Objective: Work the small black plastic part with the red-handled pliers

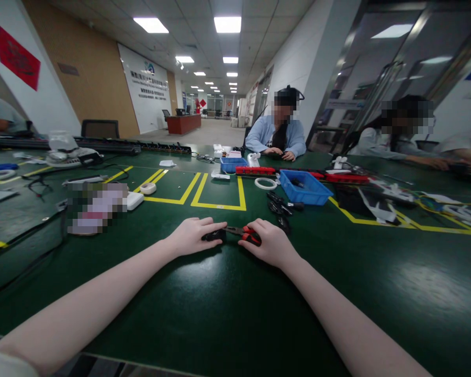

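My right hand (pixel 270 243) is closed around the red handles of a pair of pliers (pixel 252 236), whose dark jaws point left. In my left hand (pixel 192 236) is a small black bundle, perhaps a coiled cable (pixel 215 236), partly covered by the fingers. The tips of the pliers reach the edge of this black piece; whether they grip it I cannot tell. Just beyond my right hand, several black cable bundles (pixel 279 205) lie on the green table (pixel 204 319).
A blue bin (pixel 306 189) holding black items stands behind the cables, beside a white ring (pixel 266 183). Left are a white box (pixel 133 201) and a tape roll (pixel 148 189). Yellow tape (pixel 220 207) marks the table. Across it sits a person (pixel 277 131); others sit right and far left.
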`<state>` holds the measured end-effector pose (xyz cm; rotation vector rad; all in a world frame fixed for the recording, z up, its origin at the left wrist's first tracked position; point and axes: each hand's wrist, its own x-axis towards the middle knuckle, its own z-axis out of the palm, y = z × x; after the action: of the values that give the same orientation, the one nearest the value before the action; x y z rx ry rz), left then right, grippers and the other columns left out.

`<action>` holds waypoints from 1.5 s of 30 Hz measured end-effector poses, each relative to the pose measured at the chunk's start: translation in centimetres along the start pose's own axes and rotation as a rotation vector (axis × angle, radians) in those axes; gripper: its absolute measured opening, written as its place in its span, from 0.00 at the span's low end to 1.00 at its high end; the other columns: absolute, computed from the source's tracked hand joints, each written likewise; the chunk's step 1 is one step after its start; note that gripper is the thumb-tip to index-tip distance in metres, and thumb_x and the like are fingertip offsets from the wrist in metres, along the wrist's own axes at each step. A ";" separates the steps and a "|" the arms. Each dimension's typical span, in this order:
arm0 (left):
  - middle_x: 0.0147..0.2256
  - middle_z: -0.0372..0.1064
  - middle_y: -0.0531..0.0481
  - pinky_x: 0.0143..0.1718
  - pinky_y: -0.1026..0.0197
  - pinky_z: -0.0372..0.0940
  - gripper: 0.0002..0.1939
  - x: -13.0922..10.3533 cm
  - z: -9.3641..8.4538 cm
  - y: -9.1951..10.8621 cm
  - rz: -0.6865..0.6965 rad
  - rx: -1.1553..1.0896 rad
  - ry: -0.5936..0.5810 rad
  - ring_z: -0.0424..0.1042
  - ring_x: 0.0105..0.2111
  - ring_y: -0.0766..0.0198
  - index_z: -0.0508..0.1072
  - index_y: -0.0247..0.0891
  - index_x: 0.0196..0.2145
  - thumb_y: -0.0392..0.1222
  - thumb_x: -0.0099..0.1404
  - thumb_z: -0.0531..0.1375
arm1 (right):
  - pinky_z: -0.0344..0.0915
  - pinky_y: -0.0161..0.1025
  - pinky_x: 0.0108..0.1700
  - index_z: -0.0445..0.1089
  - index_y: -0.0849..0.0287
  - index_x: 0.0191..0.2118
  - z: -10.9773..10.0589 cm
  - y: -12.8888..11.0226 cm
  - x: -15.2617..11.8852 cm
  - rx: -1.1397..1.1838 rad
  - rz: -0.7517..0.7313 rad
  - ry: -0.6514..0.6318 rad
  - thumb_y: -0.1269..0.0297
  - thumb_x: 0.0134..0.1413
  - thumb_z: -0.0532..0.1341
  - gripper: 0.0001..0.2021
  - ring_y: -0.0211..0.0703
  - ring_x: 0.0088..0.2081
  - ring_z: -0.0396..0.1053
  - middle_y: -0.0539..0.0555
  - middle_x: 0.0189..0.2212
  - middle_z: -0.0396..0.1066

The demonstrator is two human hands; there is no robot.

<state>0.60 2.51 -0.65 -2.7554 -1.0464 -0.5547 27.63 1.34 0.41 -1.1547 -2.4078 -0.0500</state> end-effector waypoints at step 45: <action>0.50 0.71 0.46 0.42 0.59 0.67 0.24 0.0 -1.2 0.3 -0.053 -0.415 -0.097 0.74 0.43 0.59 0.60 0.44 0.63 0.47 0.71 0.54 | 0.67 0.43 0.40 0.68 0.58 0.42 -0.4 0.4 -0.1 0.012 -0.035 0.003 0.52 0.57 0.62 0.15 0.49 0.39 0.70 0.58 0.38 0.72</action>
<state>0.51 1.99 0.43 -3.1461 -1.1393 -0.7252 28.20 1.44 0.68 -1.1066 -2.4221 -0.0491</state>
